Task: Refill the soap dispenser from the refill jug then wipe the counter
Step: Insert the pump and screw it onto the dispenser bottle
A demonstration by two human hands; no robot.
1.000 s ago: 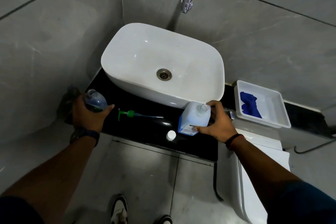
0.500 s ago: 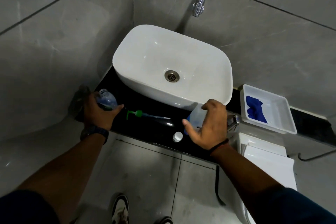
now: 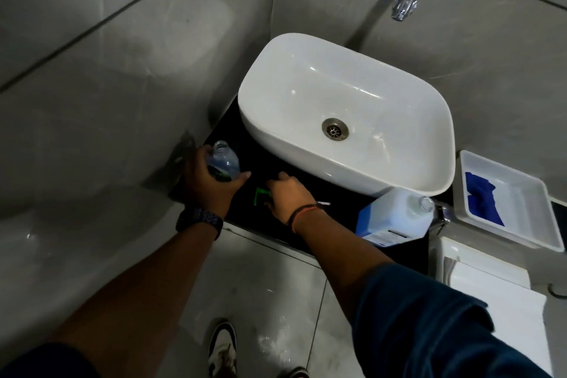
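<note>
While the left hand (image 3: 211, 186) grips the uncapped soap dispenser bottle (image 3: 223, 161) upright at centre-left, the right hand (image 3: 288, 193) closes over the green pump head (image 3: 260, 193) just right of it; its tube (image 3: 323, 203) points rightward toward the capless refill jug (image 3: 395, 218).

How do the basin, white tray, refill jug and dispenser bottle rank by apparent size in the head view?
1. Basin, by far the largest.
2. White tray and refill jug: look alike, so no ranking.
3. Dispenser bottle, smallest, partly hidden by the left hand.
</note>
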